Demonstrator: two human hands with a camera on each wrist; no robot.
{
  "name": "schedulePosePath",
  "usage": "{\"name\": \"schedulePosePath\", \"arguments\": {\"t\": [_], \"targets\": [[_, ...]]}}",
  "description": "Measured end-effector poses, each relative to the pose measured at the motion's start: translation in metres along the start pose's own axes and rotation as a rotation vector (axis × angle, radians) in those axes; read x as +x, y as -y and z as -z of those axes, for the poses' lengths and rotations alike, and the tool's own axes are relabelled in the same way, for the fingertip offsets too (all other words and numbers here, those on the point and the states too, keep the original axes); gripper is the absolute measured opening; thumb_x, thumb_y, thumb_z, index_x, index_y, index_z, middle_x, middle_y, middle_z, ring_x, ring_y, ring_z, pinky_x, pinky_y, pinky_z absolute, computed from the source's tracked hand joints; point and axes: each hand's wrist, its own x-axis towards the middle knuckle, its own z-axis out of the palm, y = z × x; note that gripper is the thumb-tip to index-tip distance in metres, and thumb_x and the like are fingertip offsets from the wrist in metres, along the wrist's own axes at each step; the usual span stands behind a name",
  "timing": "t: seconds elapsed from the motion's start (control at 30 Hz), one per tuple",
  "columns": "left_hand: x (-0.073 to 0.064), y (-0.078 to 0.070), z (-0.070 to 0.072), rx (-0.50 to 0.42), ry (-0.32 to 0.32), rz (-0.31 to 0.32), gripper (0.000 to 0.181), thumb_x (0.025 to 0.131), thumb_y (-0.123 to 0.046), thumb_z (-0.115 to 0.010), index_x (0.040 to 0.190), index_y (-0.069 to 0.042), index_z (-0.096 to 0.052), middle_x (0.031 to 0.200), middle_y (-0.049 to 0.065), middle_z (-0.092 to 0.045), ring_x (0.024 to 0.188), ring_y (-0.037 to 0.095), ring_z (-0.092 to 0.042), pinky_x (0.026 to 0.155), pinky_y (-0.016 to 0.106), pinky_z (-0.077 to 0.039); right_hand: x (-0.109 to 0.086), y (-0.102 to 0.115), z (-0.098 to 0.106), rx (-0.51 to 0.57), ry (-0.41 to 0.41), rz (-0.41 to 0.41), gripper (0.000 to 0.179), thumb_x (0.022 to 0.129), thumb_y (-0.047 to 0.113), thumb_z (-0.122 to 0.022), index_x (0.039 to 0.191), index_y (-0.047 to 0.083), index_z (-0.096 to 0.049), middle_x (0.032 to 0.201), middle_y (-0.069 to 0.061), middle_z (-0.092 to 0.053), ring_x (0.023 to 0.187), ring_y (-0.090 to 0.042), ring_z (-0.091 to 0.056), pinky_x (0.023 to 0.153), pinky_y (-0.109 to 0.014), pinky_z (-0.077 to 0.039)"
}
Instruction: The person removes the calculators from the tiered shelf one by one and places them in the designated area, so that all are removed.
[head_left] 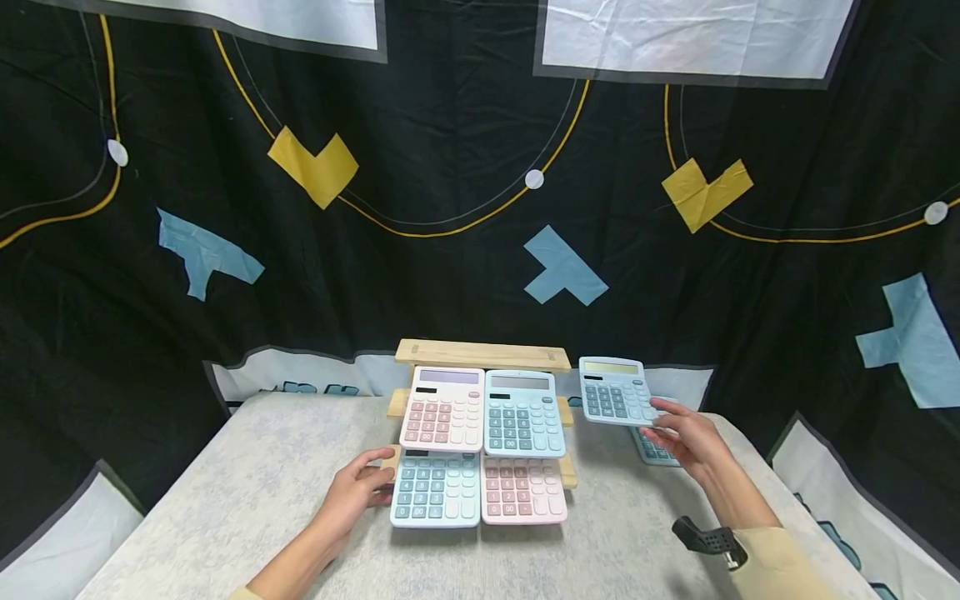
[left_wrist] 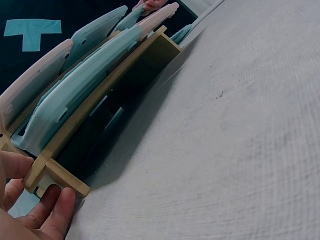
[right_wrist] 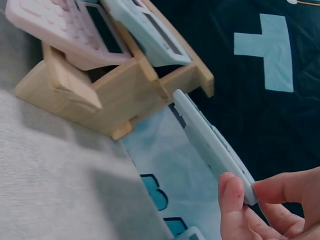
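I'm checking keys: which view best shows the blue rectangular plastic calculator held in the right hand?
The head view: the calculator in the right hand shows its keypad and display there. The right wrist view shows it nearly edge-on; the left wrist view, only a small part near the top edge.

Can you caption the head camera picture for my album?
Pink and blue calculators rest on a wooden rack; the left hand grips its side, the right hand holds another blue calculator.
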Motion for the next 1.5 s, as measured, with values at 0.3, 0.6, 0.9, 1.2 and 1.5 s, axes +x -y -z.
{"name": "schedulePosePath", "arguments": {"t": [0.3, 0.6, 0.9, 1.2, 1.5], "targets": [[-0.001, -0.001, 0.000, -0.005, 0.000, 0.006, 0.046, 0.098, -0.022, -0.061, 0.140, -0.006, -0.053, 0.109, 0.013, -0.063, 0.096, 0.019, -0.068, 0.083, 0.037, -0.060, 0.007, -0.025, -0.005, 0.013, -0.039, -0.010, 0.059, 0.096, -0.004, -0.050, 0.154, -0.001, -0.034, 0.099, -0.006, -0.065, 0.085, -0.019, -0.073, 0.078, -0.024, -0.061], [0.001, -0.002, -0.001, -0.002, -0.003, 0.010, 0.046, 0.099, -0.023, -0.061, 0.141, -0.006, -0.053, 0.109, 0.013, -0.064, 0.095, 0.018, -0.068, 0.083, 0.037, -0.060, 0.014, -0.043, -0.006, 0.001, -0.069, -0.034, 0.061, 0.095, -0.005, -0.051, 0.154, 0.000, -0.035, 0.103, -0.011, -0.063, 0.080, -0.016, -0.073, 0.076, -0.022, -0.061], [0.000, 0.000, 0.000, -0.006, -0.010, 0.010, 0.044, 0.099, -0.022, -0.061, 0.140, -0.007, -0.054, 0.108, 0.013, -0.063, 0.095, 0.019, -0.068, 0.083, 0.036, -0.060, 0.020, -0.056, -0.011, 0.008, -0.093, -0.034, 0.062, 0.093, -0.007, -0.051, 0.152, -0.004, -0.035, 0.118, -0.017, -0.058, 0.083, -0.017, -0.072, 0.080, -0.026, -0.061], [0.000, -0.002, 0.000, -0.003, -0.014, 0.017, 0.043, 0.099, -0.020, -0.060, 0.139, -0.007, -0.055, 0.108, 0.013, -0.063, 0.094, 0.018, -0.068, 0.082, 0.036, -0.060, 0.028, -0.064, -0.015, 0.016, -0.107, -0.050, 0.061, 0.092, -0.008, -0.050, 0.152, -0.004, -0.036, 0.139, -0.026, -0.043, 0.083, -0.016, -0.072, 0.083, -0.027, -0.061], [0.000, -0.001, 0.000, -0.001, -0.010, 0.016, 0.045, 0.099, -0.023, -0.061, 0.140, -0.006, -0.054, 0.108, 0.012, -0.063, 0.094, 0.018, -0.068, 0.082, 0.036, -0.060, 0.032, -0.070, -0.016, 0.004, -0.128, -0.055, 0.062, 0.091, -0.009, -0.050, 0.151, -0.006, -0.036, 0.107, -0.016, -0.061, 0.078, -0.015, -0.072, 0.078, -0.024, -0.061]]}}
